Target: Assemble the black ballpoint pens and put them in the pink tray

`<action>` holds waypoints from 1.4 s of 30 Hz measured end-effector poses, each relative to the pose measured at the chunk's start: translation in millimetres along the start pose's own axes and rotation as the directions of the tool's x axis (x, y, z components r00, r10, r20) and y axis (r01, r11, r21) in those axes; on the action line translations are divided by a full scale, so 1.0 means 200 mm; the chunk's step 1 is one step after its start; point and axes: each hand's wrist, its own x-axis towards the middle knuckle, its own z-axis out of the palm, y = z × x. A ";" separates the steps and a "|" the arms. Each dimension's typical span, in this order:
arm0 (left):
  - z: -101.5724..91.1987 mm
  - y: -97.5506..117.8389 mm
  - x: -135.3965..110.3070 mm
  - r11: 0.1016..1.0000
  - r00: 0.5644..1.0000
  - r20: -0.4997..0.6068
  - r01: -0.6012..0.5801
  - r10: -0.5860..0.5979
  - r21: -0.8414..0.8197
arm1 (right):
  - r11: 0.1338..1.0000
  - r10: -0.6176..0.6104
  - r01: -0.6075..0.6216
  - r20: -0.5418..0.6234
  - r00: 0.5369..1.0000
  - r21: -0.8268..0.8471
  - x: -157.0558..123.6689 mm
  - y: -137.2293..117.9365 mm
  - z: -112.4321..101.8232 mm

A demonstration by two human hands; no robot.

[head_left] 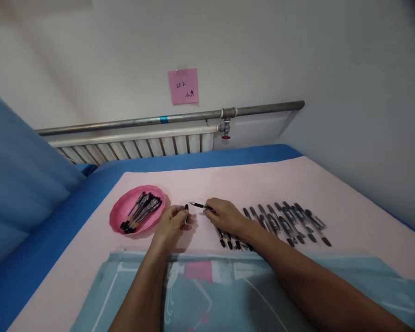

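Pen (199,205), gripped in the right hand (225,216), points its tip between nine and ten o'clock. At the right hand's nine o'clock, the left hand (173,222) pinches a black cap-like piece (186,213) along twelve-to-six, just beside that tip.

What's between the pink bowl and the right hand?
Head view: the left hand, holding a small black-topped piece, then the tip of the pen in the right hand.

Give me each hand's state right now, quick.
Left hand: closed, holding a small black pen part.
Right hand: closed, holding a black pen, tip toward the left hand.
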 end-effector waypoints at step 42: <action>0.04 -0.01 0.01 0.935 0.997 -0.070 -0.059 0.037 -0.350 | 0.681 0.281 -0.387 0.266 0.922 0.622 -0.03 -0.22 0.07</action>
